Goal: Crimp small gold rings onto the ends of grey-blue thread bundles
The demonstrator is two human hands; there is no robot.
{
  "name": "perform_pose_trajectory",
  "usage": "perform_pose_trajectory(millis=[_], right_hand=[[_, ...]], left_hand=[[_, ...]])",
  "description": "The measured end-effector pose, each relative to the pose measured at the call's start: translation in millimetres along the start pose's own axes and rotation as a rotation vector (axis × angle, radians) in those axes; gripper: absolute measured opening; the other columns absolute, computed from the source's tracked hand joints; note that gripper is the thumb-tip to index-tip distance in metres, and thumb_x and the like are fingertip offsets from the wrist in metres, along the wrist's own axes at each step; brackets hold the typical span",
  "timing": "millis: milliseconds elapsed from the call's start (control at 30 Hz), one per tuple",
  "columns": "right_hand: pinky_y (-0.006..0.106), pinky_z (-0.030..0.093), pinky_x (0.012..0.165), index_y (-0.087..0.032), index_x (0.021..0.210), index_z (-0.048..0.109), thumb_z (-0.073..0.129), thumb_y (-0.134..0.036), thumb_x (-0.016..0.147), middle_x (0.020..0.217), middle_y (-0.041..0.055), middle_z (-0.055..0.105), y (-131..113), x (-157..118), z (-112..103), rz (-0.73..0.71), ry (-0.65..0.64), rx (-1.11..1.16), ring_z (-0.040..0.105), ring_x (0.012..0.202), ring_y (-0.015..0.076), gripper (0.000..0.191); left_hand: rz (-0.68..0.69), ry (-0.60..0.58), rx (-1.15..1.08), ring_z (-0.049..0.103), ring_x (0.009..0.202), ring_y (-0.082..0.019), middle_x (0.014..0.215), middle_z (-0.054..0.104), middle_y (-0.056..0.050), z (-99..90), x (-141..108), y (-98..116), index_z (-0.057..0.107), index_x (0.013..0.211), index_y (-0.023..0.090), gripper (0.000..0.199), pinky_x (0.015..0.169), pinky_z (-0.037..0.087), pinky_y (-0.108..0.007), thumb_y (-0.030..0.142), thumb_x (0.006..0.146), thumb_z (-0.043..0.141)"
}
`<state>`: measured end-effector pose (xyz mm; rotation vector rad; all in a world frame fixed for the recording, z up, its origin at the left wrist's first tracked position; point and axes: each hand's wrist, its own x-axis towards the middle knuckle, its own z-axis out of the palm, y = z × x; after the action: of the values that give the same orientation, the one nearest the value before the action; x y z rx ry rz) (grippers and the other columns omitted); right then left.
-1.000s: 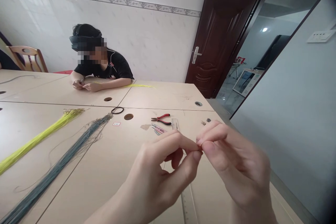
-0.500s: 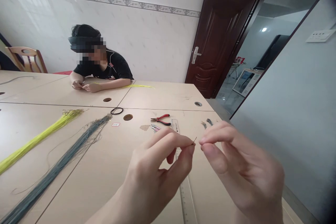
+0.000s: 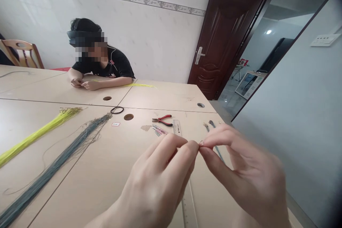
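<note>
Above the table, my left hand (image 3: 162, 174) and my right hand (image 3: 245, 171) meet at the fingertips, both pinched closed. Something tiny sits between the tips, too small to name. Beneath them a clear ruler (image 3: 188, 199) lies lengthwise, partly covered by the hands. Red-handled pliers (image 3: 163, 120) and a pink tool (image 3: 159, 130) rest beyond my left hand. Short blue-grey strands (image 3: 219, 152) pass behind my right hand. To the left lie a long blue-grey bundle of strands (image 3: 56, 174) and a yellow bundle (image 3: 40, 135).
Across the table (image 3: 157, 96) a person (image 3: 107, 64) in black leans over, hands together near yellow strands (image 3: 144, 85). A black ring (image 3: 117, 110), a small label (image 3: 115, 124) and cable holes (image 3: 128, 117) are on the tabletop. A brown door (image 3: 227, 35) stands open behind.
My left fingers have moved across to touch my right fingertips, closing the small gap. The thin brown piece that stuck up from my left pinch no longer shows. The view has shifted slightly.
</note>
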<state>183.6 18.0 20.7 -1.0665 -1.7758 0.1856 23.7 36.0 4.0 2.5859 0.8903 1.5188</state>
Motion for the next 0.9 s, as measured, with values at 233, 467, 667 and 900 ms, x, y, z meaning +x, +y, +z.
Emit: perform_pose_trajectory(millis=[233, 467, 667, 900], right_hand=[[0.018, 0.039, 0.065, -0.022, 0.077, 0.051, 0.057, -0.009, 0.081, 0.074, -0.0065, 0.052, -1.2, -0.5, -1.8, -0.082, -0.026, -0.104, 0.051, 0.071, 0.0060, 0.015], [0.022, 0.041, 0.070, -0.023, 0.083, 0.052, 0.053, -0.005, 0.081, 0.078, -0.0051, 0.054, 4.4, -1.3, -2.6, -0.146, -0.075, -0.077, 0.053, 0.077, 0.0080, 0.017], [0.024, 0.041, 0.068, -0.020, 0.076, 0.049, 0.053, -0.006, 0.081, 0.075, -0.0039, 0.053, 6.2, -0.3, -5.0, -0.188, -0.074, -0.088, 0.053, 0.075, 0.0081, 0.016], [0.026, 0.042, 0.068, -0.020, 0.074, 0.047, 0.052, -0.006, 0.080, 0.073, -0.0034, 0.053, 4.9, -1.6, -3.2, -0.166, -0.041, -0.112, 0.052, 0.075, 0.0097, 0.016]], left_hand=[[-0.004, -0.055, -0.077, 0.048, 0.059, -0.009, 0.071, 0.055, -0.001, 0.4, 5.5, 1.1, 0.060, 0.088, 0.013, 0.014, 0.053, 0.041, -0.020, 0.004, 0.086, 0.049], [-0.175, -0.115, -0.377, 0.041, 0.055, -0.005, 0.068, 0.046, 0.005, -1.4, 6.4, 2.3, 0.055, 0.081, 0.018, 0.014, 0.051, 0.036, -0.015, 0.006, 0.086, 0.050], [-0.405, -0.244, -0.618, 0.038, 0.056, -0.005, 0.061, 0.042, 0.008, 0.4, 9.0, 1.0, 0.050, 0.075, 0.021, 0.016, 0.049, 0.032, -0.014, 0.011, 0.087, 0.048], [-0.478, -0.286, -0.708, 0.037, 0.056, -0.006, 0.061, 0.044, 0.006, 1.3, 8.0, -0.6, 0.051, 0.074, 0.019, 0.016, 0.049, 0.032, -0.016, 0.017, 0.089, 0.047]])
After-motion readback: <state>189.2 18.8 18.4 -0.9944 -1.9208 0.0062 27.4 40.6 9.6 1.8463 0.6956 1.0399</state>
